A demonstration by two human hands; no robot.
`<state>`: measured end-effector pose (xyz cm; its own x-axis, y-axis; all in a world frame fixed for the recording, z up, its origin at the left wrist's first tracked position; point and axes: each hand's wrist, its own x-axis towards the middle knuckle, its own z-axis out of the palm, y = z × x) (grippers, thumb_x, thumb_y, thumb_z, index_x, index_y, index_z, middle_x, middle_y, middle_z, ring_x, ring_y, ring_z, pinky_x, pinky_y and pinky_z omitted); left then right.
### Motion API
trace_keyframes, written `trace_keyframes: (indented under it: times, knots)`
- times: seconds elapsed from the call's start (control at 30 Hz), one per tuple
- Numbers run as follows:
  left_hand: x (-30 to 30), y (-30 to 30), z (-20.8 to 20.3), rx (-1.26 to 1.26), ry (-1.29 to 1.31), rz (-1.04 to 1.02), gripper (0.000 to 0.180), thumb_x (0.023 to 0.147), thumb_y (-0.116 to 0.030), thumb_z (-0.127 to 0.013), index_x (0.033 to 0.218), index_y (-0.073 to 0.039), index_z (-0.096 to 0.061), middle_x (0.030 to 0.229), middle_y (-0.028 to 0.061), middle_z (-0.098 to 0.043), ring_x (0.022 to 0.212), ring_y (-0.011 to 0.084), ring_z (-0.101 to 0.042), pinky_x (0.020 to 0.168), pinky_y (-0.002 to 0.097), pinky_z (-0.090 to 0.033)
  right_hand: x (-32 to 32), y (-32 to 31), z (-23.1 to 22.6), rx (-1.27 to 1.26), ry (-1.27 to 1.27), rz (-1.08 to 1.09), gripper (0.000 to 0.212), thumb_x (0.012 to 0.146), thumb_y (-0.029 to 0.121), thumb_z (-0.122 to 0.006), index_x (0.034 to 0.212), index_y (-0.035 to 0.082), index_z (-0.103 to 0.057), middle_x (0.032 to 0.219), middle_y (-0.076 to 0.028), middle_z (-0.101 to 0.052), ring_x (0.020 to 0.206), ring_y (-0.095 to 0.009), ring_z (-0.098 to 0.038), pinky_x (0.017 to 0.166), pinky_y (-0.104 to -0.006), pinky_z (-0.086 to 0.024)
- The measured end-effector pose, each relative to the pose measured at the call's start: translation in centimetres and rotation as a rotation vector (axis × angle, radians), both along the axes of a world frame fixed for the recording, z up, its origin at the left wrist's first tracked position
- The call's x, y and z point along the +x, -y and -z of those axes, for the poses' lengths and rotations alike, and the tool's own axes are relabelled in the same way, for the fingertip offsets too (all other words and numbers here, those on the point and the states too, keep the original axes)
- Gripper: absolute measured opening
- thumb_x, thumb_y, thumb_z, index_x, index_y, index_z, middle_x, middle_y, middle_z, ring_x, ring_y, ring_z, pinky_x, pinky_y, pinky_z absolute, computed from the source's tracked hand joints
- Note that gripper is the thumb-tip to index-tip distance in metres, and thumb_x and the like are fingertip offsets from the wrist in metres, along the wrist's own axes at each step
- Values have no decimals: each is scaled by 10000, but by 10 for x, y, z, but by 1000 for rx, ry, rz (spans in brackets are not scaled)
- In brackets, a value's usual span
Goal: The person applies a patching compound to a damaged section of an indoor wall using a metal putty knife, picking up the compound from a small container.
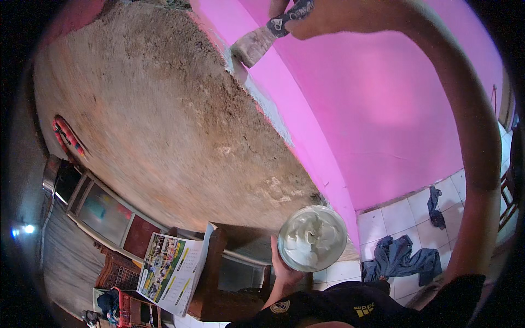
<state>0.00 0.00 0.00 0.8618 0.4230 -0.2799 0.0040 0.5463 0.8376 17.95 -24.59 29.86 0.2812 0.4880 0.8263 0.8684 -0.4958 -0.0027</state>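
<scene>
My right hand point(314, 23) is closed around the dark patterned handle of a putty knife point(255, 47). Its wide, paste-smeared blade lies against the border where the pink wall point(377, 109) meets a rough brown wall point(164, 109). A ragged strip of whitish filler point(268, 106) runs along that border, below the blade. Lower down, my left hand point(285, 269) supports a round, clear-rimmed tub point(344, 240) from its left side and underneath. Thick white paste point(306, 238) fills it, its surface stirred into peaks. Part of the left hand is hidden under the tub.
A wooden cabinet point(210, 273) stands at the lower left, with a printed calendar point(169, 270) on its side. Beyond it are a glass-fronted cupboard point(104, 208) and a red crate point(128, 309). Dark cloths point(402, 259) lie on the white floor tiles point(396, 210) at right.
</scene>
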Motion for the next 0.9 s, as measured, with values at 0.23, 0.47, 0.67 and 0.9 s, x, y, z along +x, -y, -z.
trace_keyframes:
  times: [0.23, 0.47, 0.67, 0.9]
  knots:
    - [10, 6, -3, -107, 31, 123, 691, 896, -625, -311, 1353, -116, -410, 1344, 104, -459, 1214, 307, -457, 1007, 490, -365, -23, 15, 11, 118, 490, 23, 197, 657, 147, -636, 767, -14, -667, 729, -167, -629, 728, -319, -619, 695, -380, -492]
    - [2, -6, 8, -188, 56, 141, 674, 905, -613, -295, 1348, -119, -417, 1339, 104, -461, 1208, 304, -459, 1013, 475, -360, -34, -11, 17, -42, 156, 158, 117, 674, 58, -558, 649, -55, -578, 586, -173, -568, 608, -349, -594, 578, -388, -478]
    - [-5, 8, -11, -118, 20, 108, 695, 909, -611, -275, 1375, -105, -374, 1355, 120, -445, 1236, 308, -437, 1025, 485, -345, -42, -39, 40, -42, 421, 161, 120, 674, 58, -565, 655, -59, -587, 602, -207, -565, 606, -334, -612, 549, -390, -478]
    - [3, -2, 7, -217, 105, 298, 740, 890, -653, -261, 1390, -115, -349, 1387, 126, -407, 1266, 326, -400, 1045, 525, -302, -62, -66, 38, 89, 466, 26, 84, 691, 79, -594, 696, 12, -644, 660, -168, -626, 628, -307, -651, 536, -395, -512]
